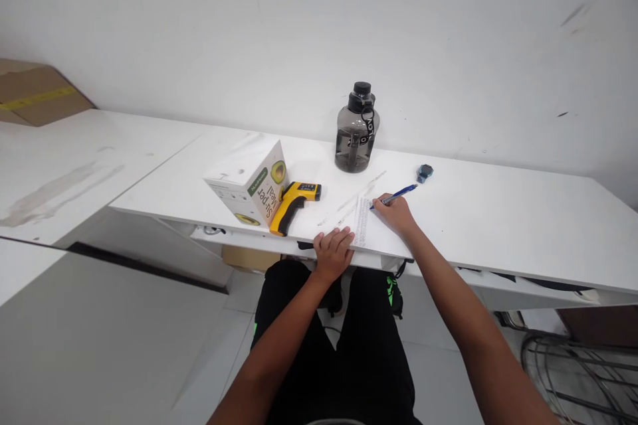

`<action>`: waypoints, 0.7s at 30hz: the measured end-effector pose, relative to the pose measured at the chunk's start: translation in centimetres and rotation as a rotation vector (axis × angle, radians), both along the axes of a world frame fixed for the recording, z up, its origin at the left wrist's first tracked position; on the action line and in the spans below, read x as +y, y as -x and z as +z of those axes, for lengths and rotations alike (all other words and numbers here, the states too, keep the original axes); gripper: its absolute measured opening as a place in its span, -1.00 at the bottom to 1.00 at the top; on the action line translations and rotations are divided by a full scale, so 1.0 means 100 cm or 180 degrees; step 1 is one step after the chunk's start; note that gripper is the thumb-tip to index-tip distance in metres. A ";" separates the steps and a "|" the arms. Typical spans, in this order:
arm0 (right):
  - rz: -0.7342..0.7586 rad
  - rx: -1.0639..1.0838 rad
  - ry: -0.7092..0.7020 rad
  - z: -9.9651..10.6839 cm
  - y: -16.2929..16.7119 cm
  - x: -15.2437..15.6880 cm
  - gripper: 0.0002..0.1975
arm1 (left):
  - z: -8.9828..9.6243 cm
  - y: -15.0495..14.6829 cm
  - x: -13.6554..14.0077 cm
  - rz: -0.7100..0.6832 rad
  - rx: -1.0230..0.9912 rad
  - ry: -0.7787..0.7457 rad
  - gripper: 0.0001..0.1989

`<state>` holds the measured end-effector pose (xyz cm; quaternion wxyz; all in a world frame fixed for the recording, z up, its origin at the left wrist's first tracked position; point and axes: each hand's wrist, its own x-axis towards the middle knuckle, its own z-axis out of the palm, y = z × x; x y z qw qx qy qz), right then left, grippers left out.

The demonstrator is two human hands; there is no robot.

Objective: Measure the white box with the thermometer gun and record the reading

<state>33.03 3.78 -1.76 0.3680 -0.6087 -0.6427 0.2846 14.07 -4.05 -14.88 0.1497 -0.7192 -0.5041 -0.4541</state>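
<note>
One blue pen [395, 196], pinched in your right hand [395, 213], tip on a printed sheet [367, 229] at the table's [498, 212] near edge. Your left hand [333, 252] lies flat, fingers loosely spread, on the sheet's 9 o'clock side. At 12 o'clock: smoky water jug [356, 129], capped, contents unclear. At 9 o'clock: yellow thermometer gun [294, 204], closed carton [249, 182].
</note>
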 end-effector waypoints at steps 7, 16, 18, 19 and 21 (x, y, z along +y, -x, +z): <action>-0.0093 0.0010 0.0011 0.000 0.000 -0.001 -0.73 | 0.000 0.000 -0.001 -0.0056 -0.0032 0.0011 -0.73; -0.0174 0.0066 0.0028 0.000 0.000 0.001 -0.75 | 0.001 0.000 -0.001 0.0032 0.0047 -0.0071 -0.74; -0.0196 0.0053 0.0015 0.001 0.001 0.000 -0.76 | 0.002 0.000 -0.001 0.0010 0.0031 0.0009 -0.74; -0.0202 0.0045 0.0006 0.001 0.001 0.000 -0.76 | 0.003 0.000 -0.001 0.0008 0.0024 0.0034 -0.74; -0.0198 0.0031 0.0000 0.001 0.001 0.000 -0.76 | 0.004 0.000 -0.002 0.0031 0.0051 -0.0031 -0.74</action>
